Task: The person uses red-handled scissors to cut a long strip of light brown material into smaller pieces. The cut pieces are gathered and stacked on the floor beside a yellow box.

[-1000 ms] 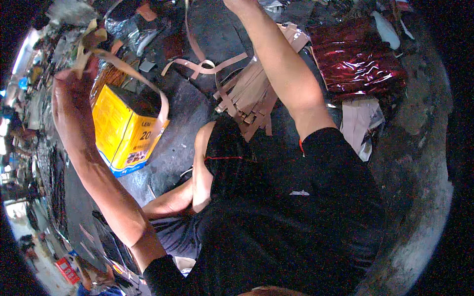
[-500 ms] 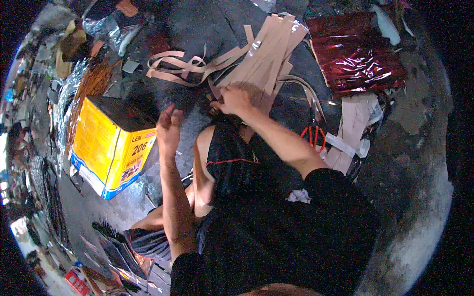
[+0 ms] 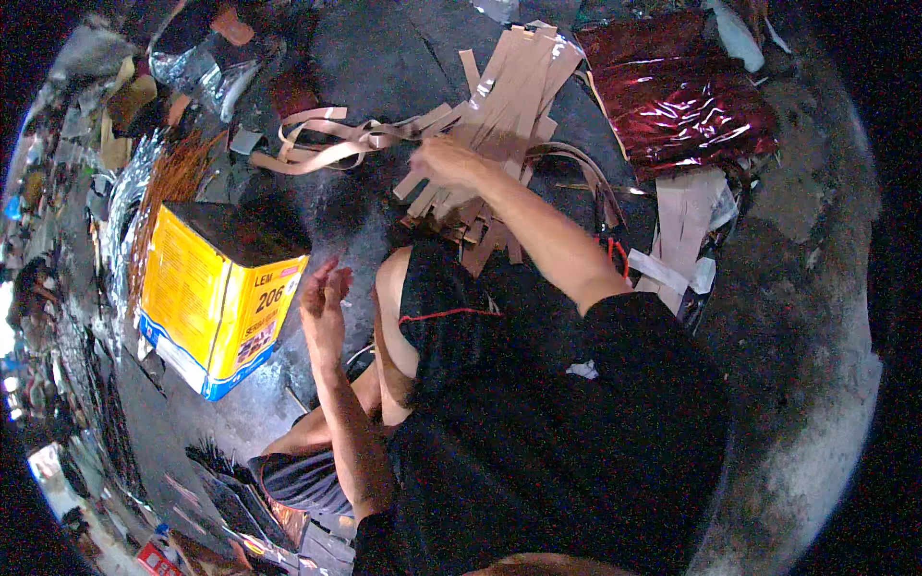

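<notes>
My right hand (image 3: 444, 161) reaches over a stack of flat beige strips (image 3: 519, 91). Its fingers bend downward together at the stack's left side, and motion blurs the tips. Loose curled beige strips (image 3: 331, 154) trail left from beside this hand. Whether one of them lies between its fingers cannot be made out. Short strip ends (image 3: 471, 230) poke out below the wrist, close to my knee. Raised between the knee and a yellow box-shaped can (image 3: 221, 298), my left hand (image 3: 327, 293) has its fingers curled in toward the thumb. Anything inside them is too small to see.
Dark red glossy sheeting (image 3: 677, 91) lies at the far right. Below it are pale strips (image 3: 687, 216) and red-handled scissors (image 3: 613, 254), partly behind my right arm. Orange fibres (image 3: 173, 182), silvery scraps (image 3: 202, 72) and other clutter lie along the left.
My right hand has moved slightly left and away from me across the strips, uncovering their near ends. My left hand has dropped a little toward me. The loose curled strips have shifted left.
</notes>
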